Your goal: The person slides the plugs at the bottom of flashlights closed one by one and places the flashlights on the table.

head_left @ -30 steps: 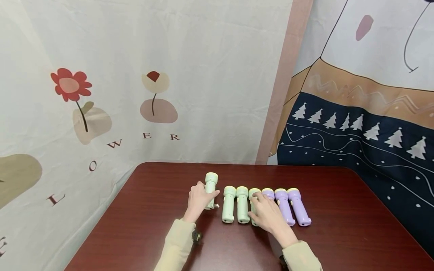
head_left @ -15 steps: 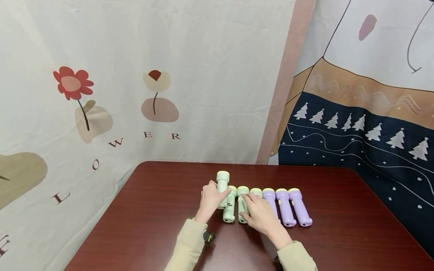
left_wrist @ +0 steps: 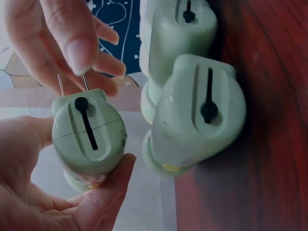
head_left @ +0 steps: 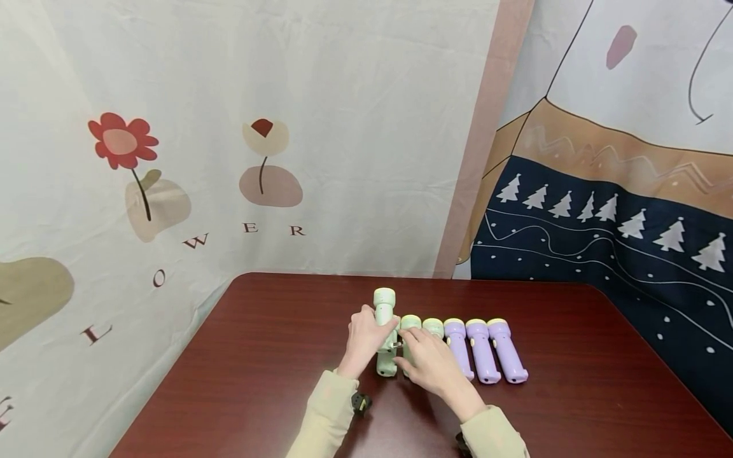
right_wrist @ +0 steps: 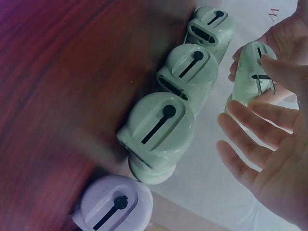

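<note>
My left hand (head_left: 364,338) grips a pale green flashlight (head_left: 384,313) above the left end of a row. Two thin metal prongs (left_wrist: 85,82) stick out from its base end, seen in the left wrist view. My right hand (head_left: 433,364) hovers over the row, fingers spread and loosely bent. Its thumb (right_wrist: 279,70) reaches to the held flashlight's base in the right wrist view; whether it touches is unclear. Below lie three pale green flashlights (right_wrist: 161,127) and three purple flashlights (head_left: 482,353), side by side with their heads toward the far edge.
A dark red-brown table (head_left: 572,381) carries the row. Behind it hangs a pale cloth (head_left: 366,127) printed with flowers and letters. A dark blue cloth (head_left: 601,248) with white trees hangs at the right.
The left hand has carried the green flashlight rightward over the first one in the row. My right hand has shifted left, closer to the left hand.
</note>
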`<control>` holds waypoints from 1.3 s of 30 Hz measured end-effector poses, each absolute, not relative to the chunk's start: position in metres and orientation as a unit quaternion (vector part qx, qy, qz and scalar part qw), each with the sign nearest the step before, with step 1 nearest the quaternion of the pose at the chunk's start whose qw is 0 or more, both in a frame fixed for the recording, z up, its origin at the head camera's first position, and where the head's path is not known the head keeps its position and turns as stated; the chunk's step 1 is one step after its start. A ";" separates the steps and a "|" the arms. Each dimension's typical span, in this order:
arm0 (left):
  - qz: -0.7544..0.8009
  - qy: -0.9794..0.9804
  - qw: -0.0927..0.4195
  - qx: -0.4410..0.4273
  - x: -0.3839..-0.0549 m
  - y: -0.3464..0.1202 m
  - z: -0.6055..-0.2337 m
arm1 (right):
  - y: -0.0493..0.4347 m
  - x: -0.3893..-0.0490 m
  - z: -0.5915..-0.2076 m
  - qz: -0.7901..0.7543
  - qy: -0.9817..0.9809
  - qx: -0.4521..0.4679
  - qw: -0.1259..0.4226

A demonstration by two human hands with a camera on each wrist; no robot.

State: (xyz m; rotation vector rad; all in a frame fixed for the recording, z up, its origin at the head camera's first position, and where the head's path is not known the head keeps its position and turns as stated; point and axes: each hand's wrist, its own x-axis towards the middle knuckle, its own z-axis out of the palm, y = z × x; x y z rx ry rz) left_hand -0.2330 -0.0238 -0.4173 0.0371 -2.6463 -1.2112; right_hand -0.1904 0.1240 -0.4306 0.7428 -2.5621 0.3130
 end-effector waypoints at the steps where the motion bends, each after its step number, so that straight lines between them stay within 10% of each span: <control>1: -0.412 -0.904 0.116 0.009 -0.233 -0.023 -0.417 | 0.123 -0.190 -0.430 0.109 -0.929 0.270 0.229; 39: -0.405 -0.905 0.128 -0.002 -0.226 -0.018 -0.407 | 0.118 -0.190 -0.429 0.076 -0.895 0.286 0.333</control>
